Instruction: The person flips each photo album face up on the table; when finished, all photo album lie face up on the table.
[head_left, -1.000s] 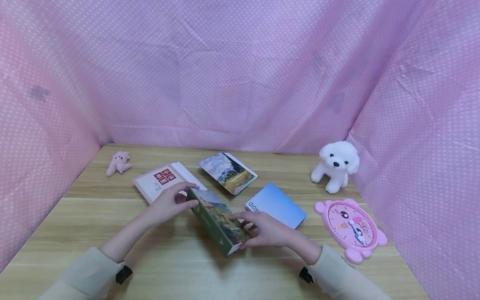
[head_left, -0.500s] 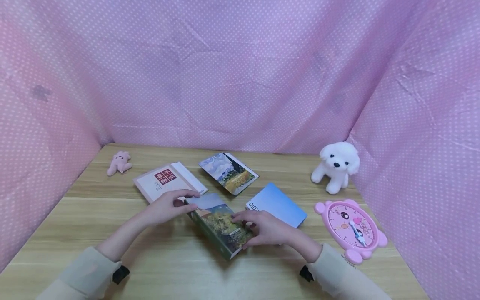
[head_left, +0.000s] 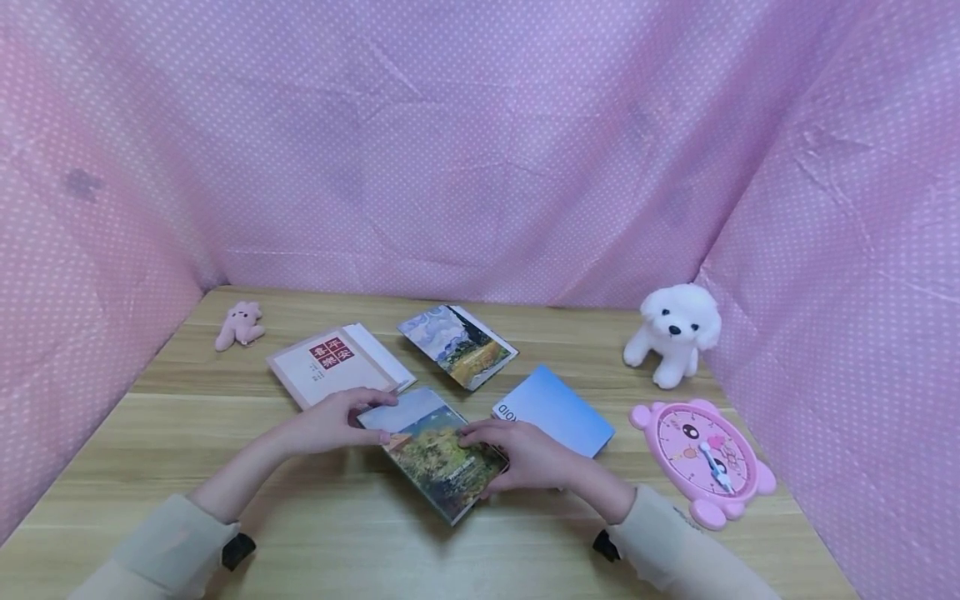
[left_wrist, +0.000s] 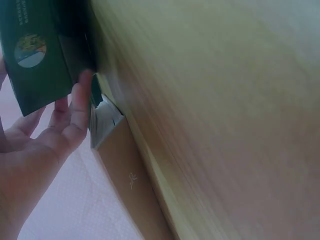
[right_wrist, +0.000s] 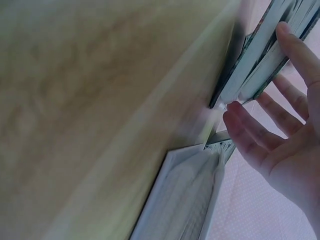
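A book (head_left: 438, 454) with a painted landscape cover and green spine is held tilted above the wooden table by both hands. My left hand (head_left: 333, 423) grips its upper left end, thumb on the cover. In the left wrist view this hand's fingers (left_wrist: 77, 112) reach along the green spine side. My right hand (head_left: 528, 457) holds the right edge, fingers over the cover. The right wrist view shows the page edges (right_wrist: 272, 47) with slight gaps between pages, and a finger against them. Just beyond the right hand lies a blue book (head_left: 558, 408).
A cream book (head_left: 330, 360) with red characters lies behind the left hand. Another painted-cover book (head_left: 459, 348) sits farther back. A white plush dog (head_left: 671, 335) and a pink toy clock (head_left: 705, 460) are at right, a small pink plush (head_left: 240, 325) at far left. Pink dotted cloth (head_left: 465, 167) surrounds the table.
The book has been turned and lowered, so its front cover faces up more and the green spine no longer shows from the head. Both hands keep their hold; the left has moved slightly down.
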